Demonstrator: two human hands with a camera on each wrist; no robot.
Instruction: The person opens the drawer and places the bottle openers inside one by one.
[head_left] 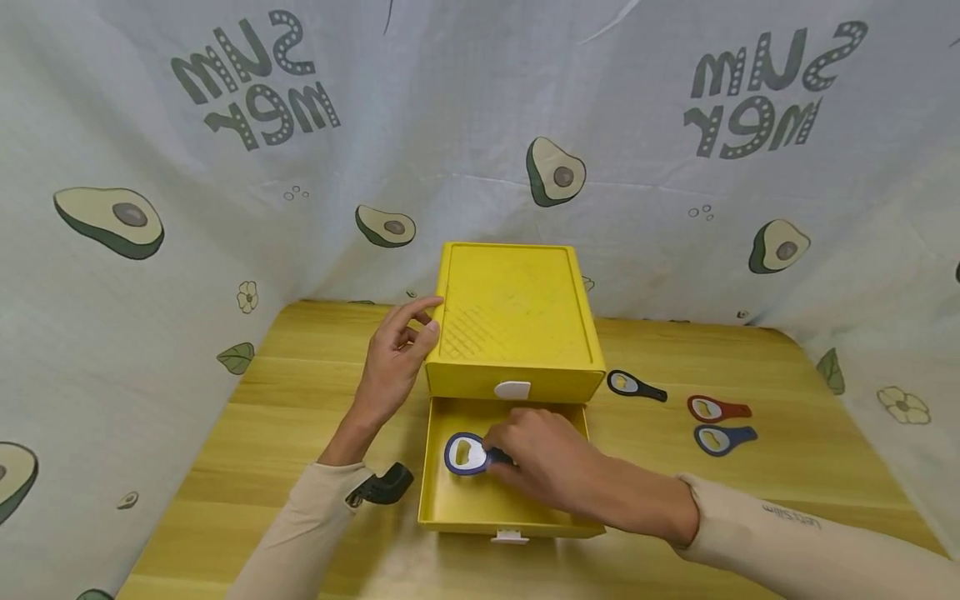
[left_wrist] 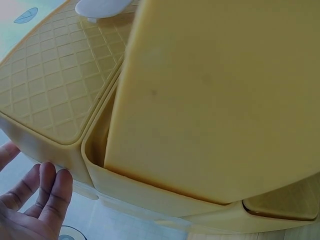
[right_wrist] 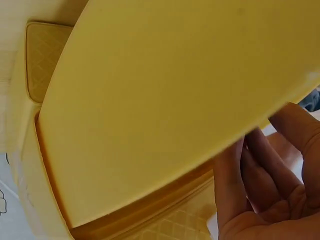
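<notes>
Box (head_left: 517, 308) of crosshatched yellow plastic; left hand (head_left: 393, 358) relaxed against it, right hand (head_left: 547, 457) pinching oval-headed opener (head_left: 471, 454).

1. From the wearer's head, we look forward and down from farther back: cloth (head_left: 450, 100) fills the top of the frame, table (head_left: 322, 375) spreads below, and the whole cabinet (head_left: 517, 308) stands near the centre.
2. From the left wrist, we look past the left hand (head_left: 393, 354), at the lower left, so close that tilted yellow plastic fills most of the frame.
3. From the right wrist, we face similar plastic just as closely, with the right hand (head_left: 547, 458) at the lower right.
4. We find each hand shared between the head view and its own wrist view; all three show yellow plastic.
</notes>
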